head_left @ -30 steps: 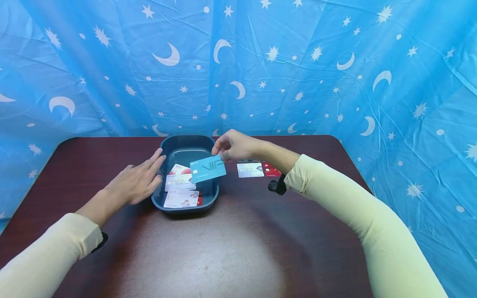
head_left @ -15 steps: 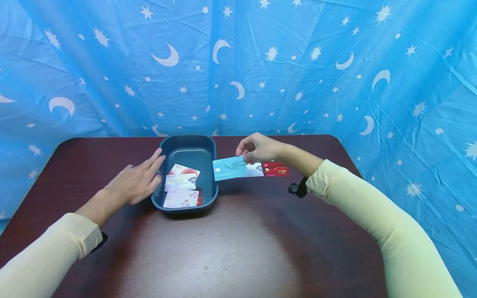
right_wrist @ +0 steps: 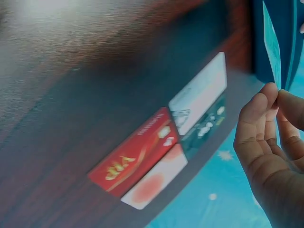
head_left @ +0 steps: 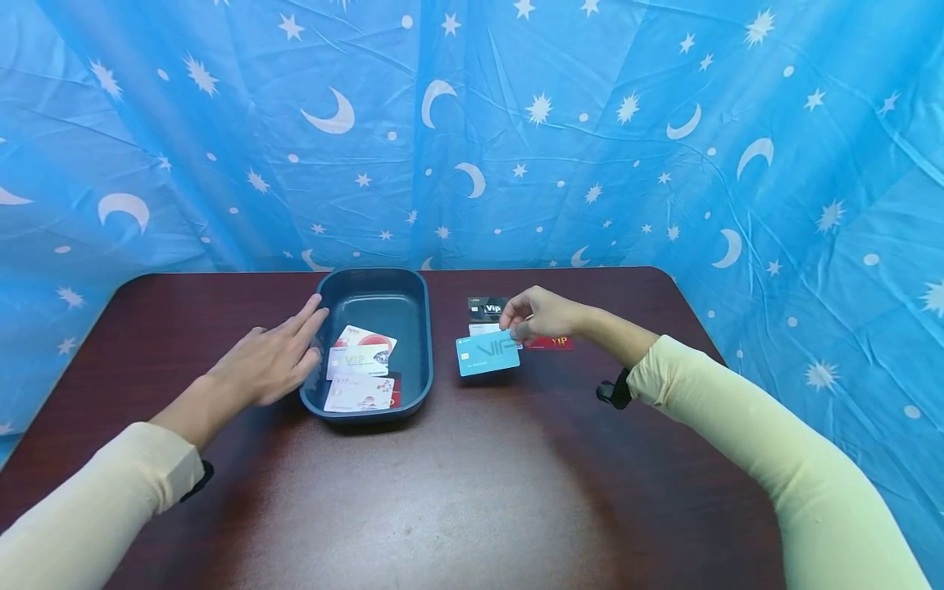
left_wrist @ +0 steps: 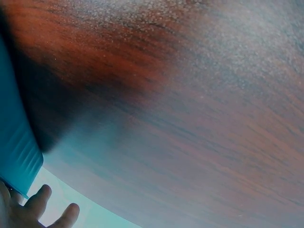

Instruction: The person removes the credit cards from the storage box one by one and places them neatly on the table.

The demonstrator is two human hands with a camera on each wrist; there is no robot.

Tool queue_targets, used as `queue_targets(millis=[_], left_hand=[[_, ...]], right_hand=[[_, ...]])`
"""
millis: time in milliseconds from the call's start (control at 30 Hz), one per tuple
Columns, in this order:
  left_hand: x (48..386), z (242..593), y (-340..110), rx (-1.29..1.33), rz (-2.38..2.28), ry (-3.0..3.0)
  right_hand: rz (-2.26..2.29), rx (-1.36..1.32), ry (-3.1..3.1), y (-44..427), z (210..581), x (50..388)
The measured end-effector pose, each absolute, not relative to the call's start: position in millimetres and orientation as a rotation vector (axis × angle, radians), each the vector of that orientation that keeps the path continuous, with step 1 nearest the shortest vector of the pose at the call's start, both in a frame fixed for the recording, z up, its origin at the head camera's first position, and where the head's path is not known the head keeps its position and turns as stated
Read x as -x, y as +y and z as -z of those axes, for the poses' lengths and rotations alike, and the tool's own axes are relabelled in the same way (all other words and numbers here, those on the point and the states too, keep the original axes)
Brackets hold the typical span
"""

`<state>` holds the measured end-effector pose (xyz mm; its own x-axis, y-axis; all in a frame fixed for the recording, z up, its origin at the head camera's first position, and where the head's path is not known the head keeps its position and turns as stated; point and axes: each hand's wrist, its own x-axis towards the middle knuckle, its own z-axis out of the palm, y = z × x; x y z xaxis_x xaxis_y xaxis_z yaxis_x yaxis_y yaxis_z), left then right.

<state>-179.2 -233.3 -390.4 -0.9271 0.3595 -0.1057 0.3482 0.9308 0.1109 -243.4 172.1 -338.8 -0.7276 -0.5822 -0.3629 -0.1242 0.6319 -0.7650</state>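
My right hand [head_left: 546,314] pinches a teal VIP card [head_left: 487,354] by its upper right corner, between thumb and fingers. In the head view the card is held to the right of the dark blue tray [head_left: 429,328], overlapping a white card [head_left: 483,329] behind it. The right wrist view shows the same teal card [right_wrist: 272,45] nearly edge-on. My left hand [head_left: 260,360] rests on the tray's left rim with its fingers extended. Inside the tray lie several cards, among them a white VIP card [head_left: 357,360], a pinkish-white card [head_left: 359,394] and a mostly covered red one.
Beside the white card lie a black card [head_left: 483,309] and a red VIP card [head_left: 553,342]. A white card with red circles [right_wrist: 154,179] shows in the right wrist view. A blue curtain [head_left: 590,147] hangs behind the brown table [head_left: 413,508].
The right hand has carried the teal card from over the tray rightwards, then lower and towards the front. The black card has come into view. The left hand and tray stay put.
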Motion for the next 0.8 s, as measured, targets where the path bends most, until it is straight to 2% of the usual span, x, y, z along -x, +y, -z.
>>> queue_targets(millis=[267, 800], left_hand=[[179.0, 390.1, -233.4, -0.551, -0.137, 2.970], [179.3, 390.6, -233.6, -0.545, -0.128, 2.971]], right_hand=[[0.979, 0.430, 2.232, 182.2, 354.1, 241.9], [0.981, 0.393, 2.255, 195.8, 377.2, 247.0]])
